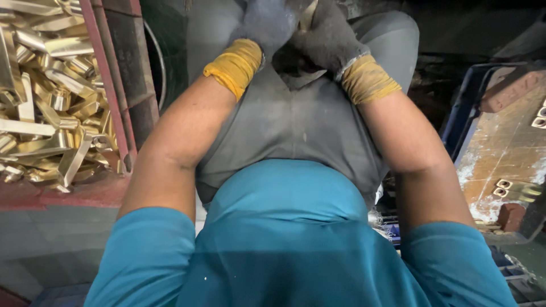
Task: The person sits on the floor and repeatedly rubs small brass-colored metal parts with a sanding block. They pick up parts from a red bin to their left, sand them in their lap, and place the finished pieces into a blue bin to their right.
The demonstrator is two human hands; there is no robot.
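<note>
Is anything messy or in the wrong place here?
Nothing looks broken or spilled. The shiny brass strips lie jumbled every which way in the red bin at the person's left. Both gloved hands, left hand and right hand, meet over the lap.

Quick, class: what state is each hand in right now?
Left hand: gloved, curled against the right; grip cannot be told.
Right hand: gloved, curled against the left; contents cannot be told.
</note>
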